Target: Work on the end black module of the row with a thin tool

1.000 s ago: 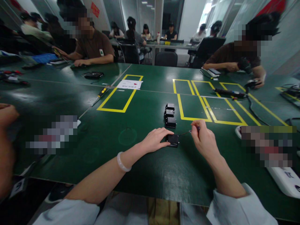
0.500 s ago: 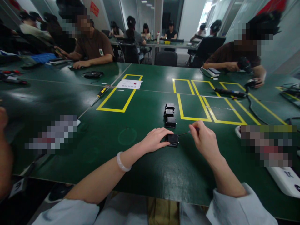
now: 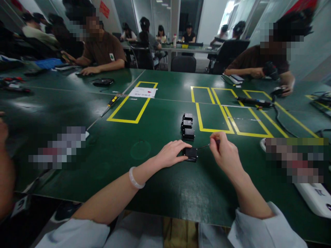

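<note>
My left hand [image 3: 170, 153] rests on the table with its thumb and fingers gripping the left side of a small black block [image 3: 190, 154]. Small metal pins or screws stick out of the block's right side. Closed around a dark handle, my right hand [image 3: 225, 151] holds a thin screwdriver [image 3: 203, 147]. Its shaft points left and its tip meets the block's upper right side; the exact contact is too small to make out. Most of the handle is hidden by my fingers. Just beyond, three similar black blocks [image 3: 188, 134] stand in a row leading away from me.
Yellow tape outlines [image 3: 216, 131] mark the green table [image 3: 160, 186]. A yellow-black screwdriver [image 3: 112, 101] lies left of a paper sheet [image 3: 143, 92]. Blurred-out objects, one a white-cased phone [image 3: 314, 198], flank me. Across the table, a person [image 3: 258, 60] holds a power drill [image 3: 270, 70].
The fingers of my right hand have shifted very slightly on the screwdriver. My left hand and the black block stay in place.
</note>
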The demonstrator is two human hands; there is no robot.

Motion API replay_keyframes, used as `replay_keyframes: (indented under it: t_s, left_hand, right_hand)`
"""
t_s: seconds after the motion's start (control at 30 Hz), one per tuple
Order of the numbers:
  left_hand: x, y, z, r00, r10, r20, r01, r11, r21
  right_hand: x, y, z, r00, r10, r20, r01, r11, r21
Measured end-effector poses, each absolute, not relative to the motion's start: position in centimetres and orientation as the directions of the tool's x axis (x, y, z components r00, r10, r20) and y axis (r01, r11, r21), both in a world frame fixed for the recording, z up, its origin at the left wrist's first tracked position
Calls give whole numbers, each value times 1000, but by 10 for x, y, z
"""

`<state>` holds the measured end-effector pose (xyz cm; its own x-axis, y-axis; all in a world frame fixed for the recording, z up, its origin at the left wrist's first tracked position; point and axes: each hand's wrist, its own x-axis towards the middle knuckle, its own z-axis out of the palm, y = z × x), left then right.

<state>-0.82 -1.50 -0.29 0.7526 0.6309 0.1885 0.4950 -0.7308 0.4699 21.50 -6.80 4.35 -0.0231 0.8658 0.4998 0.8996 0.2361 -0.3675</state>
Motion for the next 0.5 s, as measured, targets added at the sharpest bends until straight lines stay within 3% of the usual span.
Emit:
replay_keyframes:
  t_s: [0.5]
  left_hand:
    - [-8, -14, -5, 751, 630, 199, 488, -732, 475]
  right_hand:
    - [215, -68, 42, -25, 877, 480, 879, 248, -407]
